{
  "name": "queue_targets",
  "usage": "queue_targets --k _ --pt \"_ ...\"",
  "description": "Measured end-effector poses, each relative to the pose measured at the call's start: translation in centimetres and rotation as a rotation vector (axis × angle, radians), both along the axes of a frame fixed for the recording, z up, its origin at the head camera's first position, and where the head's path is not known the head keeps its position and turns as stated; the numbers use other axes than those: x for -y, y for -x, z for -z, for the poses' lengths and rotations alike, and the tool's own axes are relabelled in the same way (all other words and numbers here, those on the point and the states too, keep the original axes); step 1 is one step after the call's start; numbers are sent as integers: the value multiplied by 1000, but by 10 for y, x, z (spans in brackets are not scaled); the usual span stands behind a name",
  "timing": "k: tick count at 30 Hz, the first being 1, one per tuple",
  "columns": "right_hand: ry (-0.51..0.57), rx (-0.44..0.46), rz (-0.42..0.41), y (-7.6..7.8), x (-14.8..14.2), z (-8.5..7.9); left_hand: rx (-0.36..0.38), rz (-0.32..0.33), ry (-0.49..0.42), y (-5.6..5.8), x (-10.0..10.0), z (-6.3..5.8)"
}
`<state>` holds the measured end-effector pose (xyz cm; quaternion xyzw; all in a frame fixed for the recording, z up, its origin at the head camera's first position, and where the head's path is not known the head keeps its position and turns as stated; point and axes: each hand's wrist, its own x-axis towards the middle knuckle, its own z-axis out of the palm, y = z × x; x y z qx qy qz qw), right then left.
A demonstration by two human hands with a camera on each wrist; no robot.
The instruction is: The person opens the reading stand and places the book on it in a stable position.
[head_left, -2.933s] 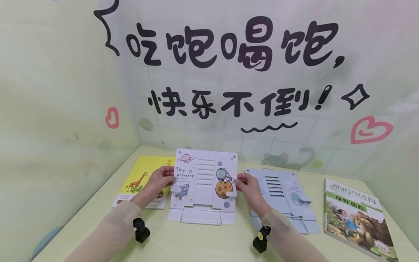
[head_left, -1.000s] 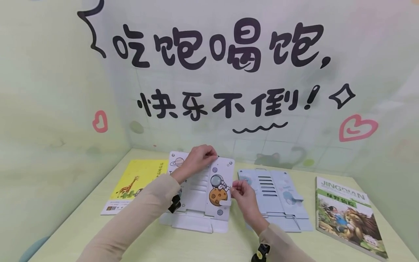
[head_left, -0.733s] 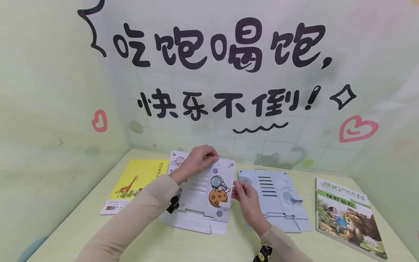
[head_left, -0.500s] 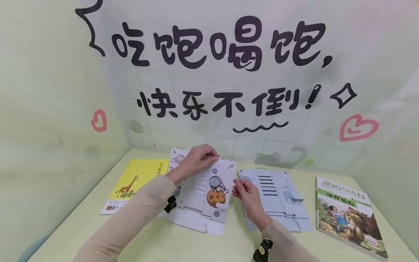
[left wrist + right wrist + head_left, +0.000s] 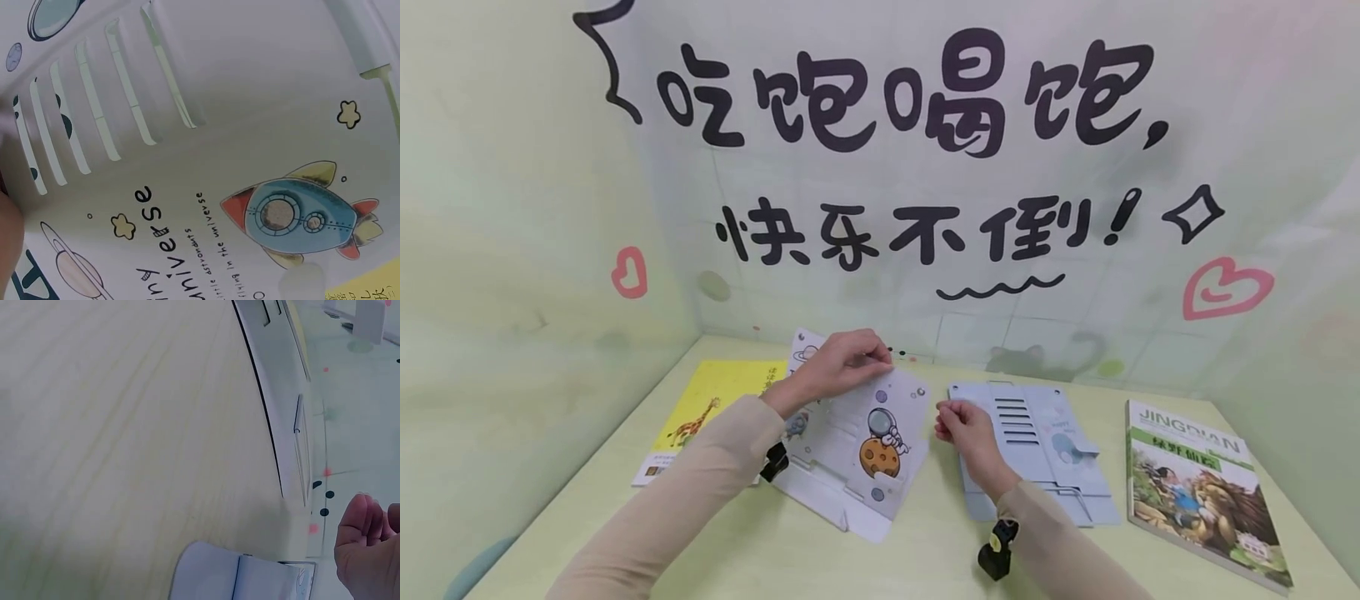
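A white folding book stand [image 5: 891,492] with planet, rocket and astronaut prints tilts on the table, turned at an angle. My left hand [image 5: 850,362] pinches its top edge from above, and that forearm hides much of its left part. In the left wrist view, the stand's slotted panel [image 5: 250,125] fills most of the picture, with a bit of the hand [image 5: 9,244] at the edge. My right hand [image 5: 970,442] hovers right of the white stand, apart from it, fingers loosely curled around nothing. Partly behind that hand lies a pale blue book stand [image 5: 1041,458].
A yellow book with a giraffe [image 5: 718,396] lies at the left, partly covered by the white stand and arm. A thick green-and-white book [image 5: 1202,492] lies at the right. A printed curtain [image 5: 880,292] hangs behind the table [image 5: 925,550].
My left hand moved from the white stand's left side to its top edge. The right hand let go of its right edge. The stand has turned, its lower edge swinging left.
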<state>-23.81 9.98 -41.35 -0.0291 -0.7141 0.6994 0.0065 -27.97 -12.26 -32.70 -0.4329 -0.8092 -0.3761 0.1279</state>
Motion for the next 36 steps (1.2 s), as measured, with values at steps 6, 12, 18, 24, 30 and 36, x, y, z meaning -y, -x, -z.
queue_targets --k 6,12,18,24,30,36 --pt "-77 25 -12 10 2 0 40 61 7 -9 4 -3" --pt "-217 30 -34 19 5 3 4 116 -1 -21 9 -5" --pt "-306 50 -43 26 8 5 35 153 -7 -35 19 -7" --pt "-496 14 -74 32 12 5 -9 194 -10 -44 29 -7" --pt "-776 -85 -137 31 16 5 -41 245 -39 -52 38 -7" --pt "-930 -117 -167 29 20 4 -24 251 -59 -62 43 -11"
